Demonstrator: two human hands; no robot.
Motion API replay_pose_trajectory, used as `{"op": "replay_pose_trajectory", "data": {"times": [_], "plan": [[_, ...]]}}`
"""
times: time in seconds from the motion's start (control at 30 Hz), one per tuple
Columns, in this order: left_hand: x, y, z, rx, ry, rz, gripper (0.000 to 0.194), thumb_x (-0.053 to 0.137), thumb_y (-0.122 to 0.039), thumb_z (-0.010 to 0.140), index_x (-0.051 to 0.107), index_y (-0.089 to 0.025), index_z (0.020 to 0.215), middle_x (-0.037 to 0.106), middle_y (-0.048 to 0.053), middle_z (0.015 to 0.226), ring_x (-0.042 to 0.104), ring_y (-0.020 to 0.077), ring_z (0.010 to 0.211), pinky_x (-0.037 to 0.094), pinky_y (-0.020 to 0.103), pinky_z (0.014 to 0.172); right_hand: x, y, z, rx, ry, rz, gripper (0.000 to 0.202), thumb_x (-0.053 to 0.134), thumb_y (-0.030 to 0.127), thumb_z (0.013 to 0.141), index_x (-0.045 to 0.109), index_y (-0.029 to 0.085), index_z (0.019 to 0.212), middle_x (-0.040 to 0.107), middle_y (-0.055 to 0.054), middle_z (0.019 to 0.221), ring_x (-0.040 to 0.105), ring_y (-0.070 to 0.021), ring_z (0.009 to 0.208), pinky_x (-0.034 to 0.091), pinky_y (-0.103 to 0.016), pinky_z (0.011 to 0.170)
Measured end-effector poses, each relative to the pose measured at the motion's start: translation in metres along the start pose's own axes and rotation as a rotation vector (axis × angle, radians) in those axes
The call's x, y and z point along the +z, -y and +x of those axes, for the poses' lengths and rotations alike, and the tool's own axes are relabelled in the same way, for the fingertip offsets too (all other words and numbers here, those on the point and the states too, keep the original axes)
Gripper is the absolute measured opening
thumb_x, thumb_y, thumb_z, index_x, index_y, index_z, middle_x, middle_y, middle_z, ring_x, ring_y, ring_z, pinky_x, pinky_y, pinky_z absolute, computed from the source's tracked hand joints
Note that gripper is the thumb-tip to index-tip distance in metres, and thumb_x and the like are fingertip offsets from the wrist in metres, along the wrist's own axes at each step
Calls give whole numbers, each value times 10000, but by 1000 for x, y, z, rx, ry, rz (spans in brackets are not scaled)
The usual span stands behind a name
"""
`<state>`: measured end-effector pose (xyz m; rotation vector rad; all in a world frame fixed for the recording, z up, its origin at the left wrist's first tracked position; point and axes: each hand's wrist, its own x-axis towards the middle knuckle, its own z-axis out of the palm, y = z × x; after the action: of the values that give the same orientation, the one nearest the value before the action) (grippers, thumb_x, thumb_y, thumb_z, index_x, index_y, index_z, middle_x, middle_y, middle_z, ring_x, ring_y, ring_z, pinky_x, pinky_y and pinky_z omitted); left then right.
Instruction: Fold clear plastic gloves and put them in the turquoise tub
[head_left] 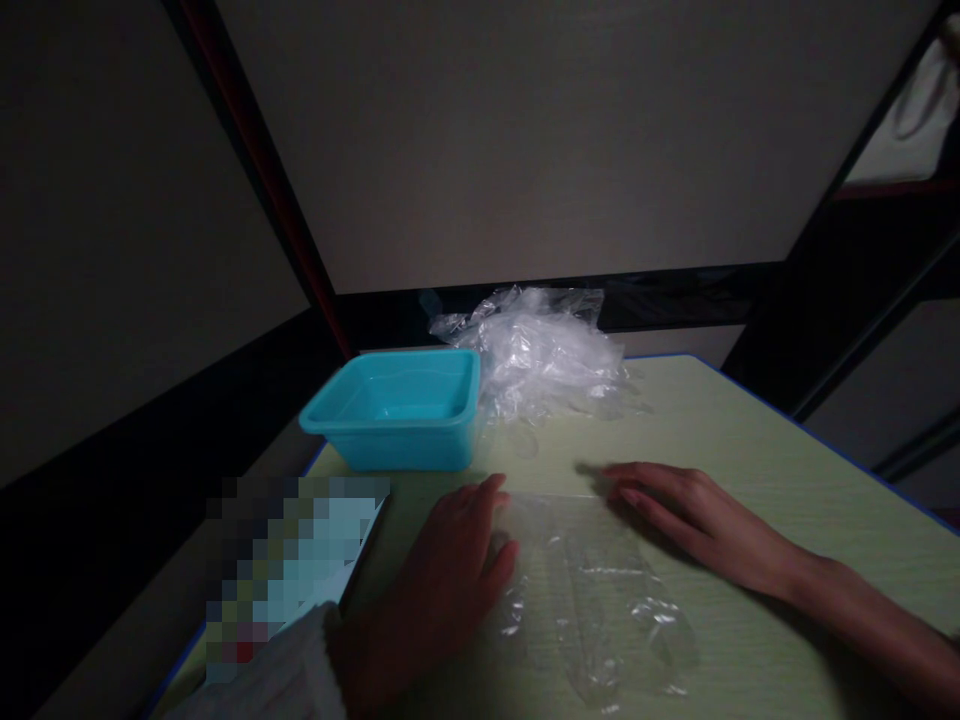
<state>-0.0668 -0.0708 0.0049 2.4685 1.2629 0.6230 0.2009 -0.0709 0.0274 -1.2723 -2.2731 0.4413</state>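
The clear plastic bag [585, 590] is lying at six o'clock on the table [795, 490], probably light, limp and slippery, best pinched by its edges, with the left hand [461, 550] resting thumb-apart at its ten o'clock and the right hand [701, 515], its pinch unclear, at two.

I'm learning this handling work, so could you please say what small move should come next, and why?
Perhaps smooth the near part of the clear plastic with the right hand: that part looks wrinkled, while the left hand is at its left edge.
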Motion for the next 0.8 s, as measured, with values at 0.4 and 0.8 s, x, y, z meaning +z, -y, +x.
{"op": "replay_pose_trajectory", "data": {"times": [0.4,0.8], "plan": [[-6,-4,2,21,-78,-51,389,344,-185,882,366,-141,1268,511,134,1305,398,243,1268,279,530,1058,-3,11,-4,-12,254,283,218,367,291,923,556,182,937,590,15,596,548,-123,523,424,-239,473],[-19,-18,9,147,-68,-79,317,302,-175,892,614,-200,947,653,-31,607,657,155,688,238,481,1085,4,-3,1,-265,288,80,740,643,457,764,320,259,1399,388,-102,1428,315,-262,1317,294,-475,1056]]}}
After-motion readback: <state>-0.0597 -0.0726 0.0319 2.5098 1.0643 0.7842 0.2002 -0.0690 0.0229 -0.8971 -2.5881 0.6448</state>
